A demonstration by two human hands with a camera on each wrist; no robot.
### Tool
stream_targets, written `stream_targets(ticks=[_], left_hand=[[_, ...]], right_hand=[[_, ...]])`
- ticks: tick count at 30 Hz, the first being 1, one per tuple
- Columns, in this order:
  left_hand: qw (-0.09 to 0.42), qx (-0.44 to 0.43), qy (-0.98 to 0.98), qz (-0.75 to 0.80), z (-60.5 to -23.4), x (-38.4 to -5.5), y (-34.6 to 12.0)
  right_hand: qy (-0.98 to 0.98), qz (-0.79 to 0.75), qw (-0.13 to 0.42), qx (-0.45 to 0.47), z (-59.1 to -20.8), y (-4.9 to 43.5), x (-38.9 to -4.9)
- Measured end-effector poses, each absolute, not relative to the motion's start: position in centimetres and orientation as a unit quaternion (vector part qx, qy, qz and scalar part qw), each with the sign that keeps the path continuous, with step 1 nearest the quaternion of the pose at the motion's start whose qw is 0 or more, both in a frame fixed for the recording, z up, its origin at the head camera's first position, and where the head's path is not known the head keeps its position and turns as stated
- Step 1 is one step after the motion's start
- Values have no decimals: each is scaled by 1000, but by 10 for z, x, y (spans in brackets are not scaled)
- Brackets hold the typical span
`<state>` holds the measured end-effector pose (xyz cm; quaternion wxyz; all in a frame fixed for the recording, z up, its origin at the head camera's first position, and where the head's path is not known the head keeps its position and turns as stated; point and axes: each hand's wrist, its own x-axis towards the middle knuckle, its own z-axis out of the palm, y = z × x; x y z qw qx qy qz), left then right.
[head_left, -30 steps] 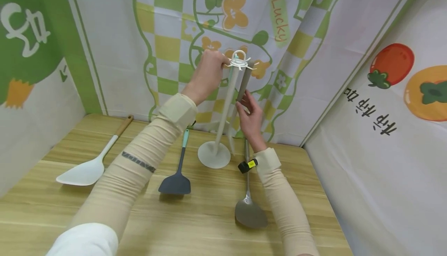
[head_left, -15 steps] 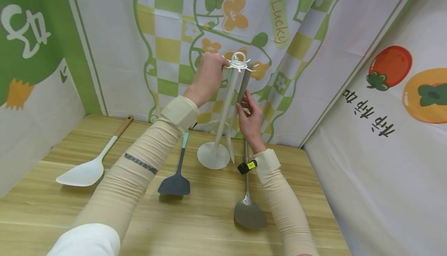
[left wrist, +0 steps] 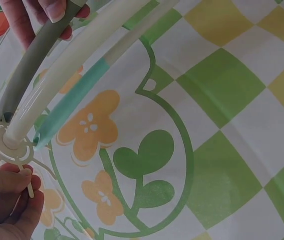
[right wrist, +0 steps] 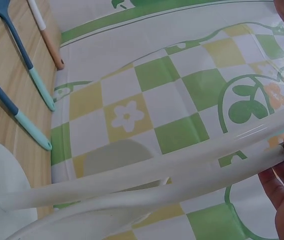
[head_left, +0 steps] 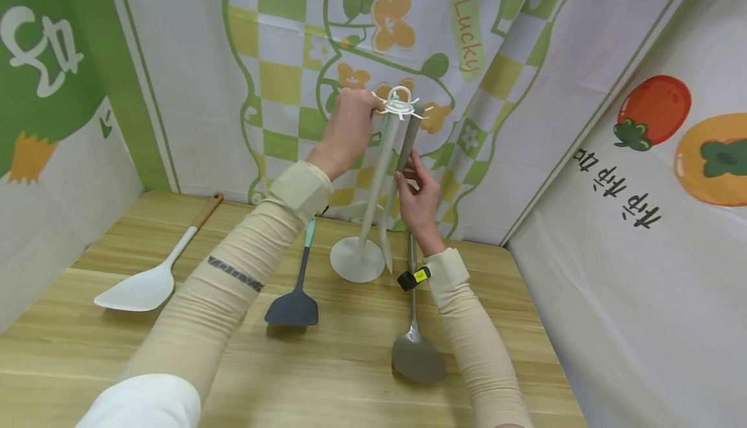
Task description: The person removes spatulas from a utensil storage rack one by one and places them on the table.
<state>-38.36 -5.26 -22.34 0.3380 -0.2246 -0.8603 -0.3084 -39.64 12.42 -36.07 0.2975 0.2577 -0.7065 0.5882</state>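
A white stand rises from a round base, with a ring of hooks at its top. My left hand pinches one of those hooks between thumb and fingers, as the left wrist view shows. My right hand grips the grey handle of a white cooking utensil partway down. The handle's upper end is right at the hook ring. Its white lower part hangs beside the pole, seen nearly edge-on. A utensil with a mint handle hangs at the ring too.
On the wooden table lie a white turner with a wooden handle, a dark turner and a metal turner. Another mint-handled utensil lies beside these. A patterned curtain stands close behind the stand.
The white lower part of the grey-handled utensil has swung slightly toward me since the first frame. Both hands keep nearly the same place.
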Motion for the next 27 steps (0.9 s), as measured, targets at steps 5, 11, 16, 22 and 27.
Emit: stream_targets(ticks=[5, 11, 16, 22, 27], left_hand=[[338, -219, -864, -303, -222, -384, -52], [330, -209, -869, -304, -221, -384, -51], [327, -214, -866, -312, -223, -384, -52], [333, -224, -863, -307, -225, -383, -53], [333, -226, -860, -314, -225, -384, -52]], right_hand=[[-711, 580, 305, 254, -346, 122, -379], [-706, 584, 318, 245, -338, 121, -373], [-697, 598, 317, 238, -338, 124, -375], [-694, 610, 307, 228, -340, 130, -375], [-690, 611, 314, 228, -339, 134, -375]])
